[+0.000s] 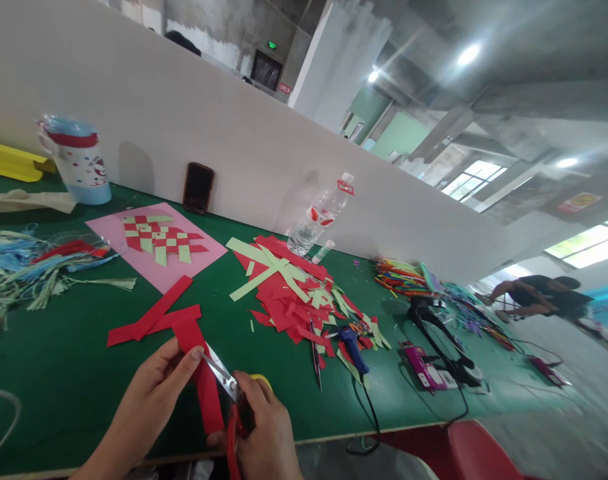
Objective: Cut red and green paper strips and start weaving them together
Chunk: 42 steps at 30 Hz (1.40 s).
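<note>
My left hand [157, 383] pinches a red paper strip [208, 397] near its upper part, thumb on top. In my right hand [267, 423] is a pair of scissors [224, 375] with red and yellow handles. The blades are parted and reach the strip's edge close to my left thumb. Just beyond my left hand, other red paper strips [151, 322] lie crossed on the green table. Further back, a woven red and pale green paper piece [161, 237] rests on a pink sheet [194, 260].
A heap of red and green paper scraps [284, 300] spreads mid-table, with a blue glue gun [353, 350] beside it. Behind stand a water bottle [317, 223], a phone [198, 189] and a cup [81, 163]. A purple power strip [427, 367] lies right. Another person [534, 293] sits far right.
</note>
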Each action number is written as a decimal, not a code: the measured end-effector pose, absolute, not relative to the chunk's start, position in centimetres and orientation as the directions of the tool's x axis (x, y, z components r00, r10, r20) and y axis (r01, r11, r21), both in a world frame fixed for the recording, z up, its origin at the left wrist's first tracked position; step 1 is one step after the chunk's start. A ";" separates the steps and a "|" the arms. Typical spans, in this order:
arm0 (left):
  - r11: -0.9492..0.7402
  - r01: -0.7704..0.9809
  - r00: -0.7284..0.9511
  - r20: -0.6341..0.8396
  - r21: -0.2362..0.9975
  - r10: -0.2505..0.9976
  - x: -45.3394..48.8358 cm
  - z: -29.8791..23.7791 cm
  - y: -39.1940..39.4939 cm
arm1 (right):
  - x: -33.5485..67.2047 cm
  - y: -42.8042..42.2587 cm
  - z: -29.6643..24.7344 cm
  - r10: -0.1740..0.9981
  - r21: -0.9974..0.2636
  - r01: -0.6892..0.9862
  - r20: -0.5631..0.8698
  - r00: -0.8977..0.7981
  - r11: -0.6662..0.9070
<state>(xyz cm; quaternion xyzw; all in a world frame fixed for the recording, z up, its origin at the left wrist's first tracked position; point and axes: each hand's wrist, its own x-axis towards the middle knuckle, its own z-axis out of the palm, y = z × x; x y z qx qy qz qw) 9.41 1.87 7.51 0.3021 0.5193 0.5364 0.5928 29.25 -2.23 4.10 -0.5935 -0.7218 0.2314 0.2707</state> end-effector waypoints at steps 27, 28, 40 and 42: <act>0.307 -0.441 -0.020 -0.351 0.843 0.936 10.2 7.0 1.5 | 29.4 -2.6 3.5 0.975 -0.709 0.669 0.167 -0.147 0.222; 0.307 -0.444 -0.019 -0.352 0.842 0.936 10.3 7.1 1.5 | 29.4 -2.6 3.5 0.975 -0.709 0.669 0.164 -0.151 0.223; 0.316 -0.447 -0.012 -0.359 0.837 0.933 10.5 6.9 0.9 | 29.3 -2.9 2.7 0.973 -0.774 0.589 0.188 -0.137 0.233; 0.305 -0.406 -0.027 -0.344 0.862 0.938 10.5 7.2 1.0 | 29.3 -2.9 2.8 0.973 -0.765 0.600 0.188 -0.135 0.231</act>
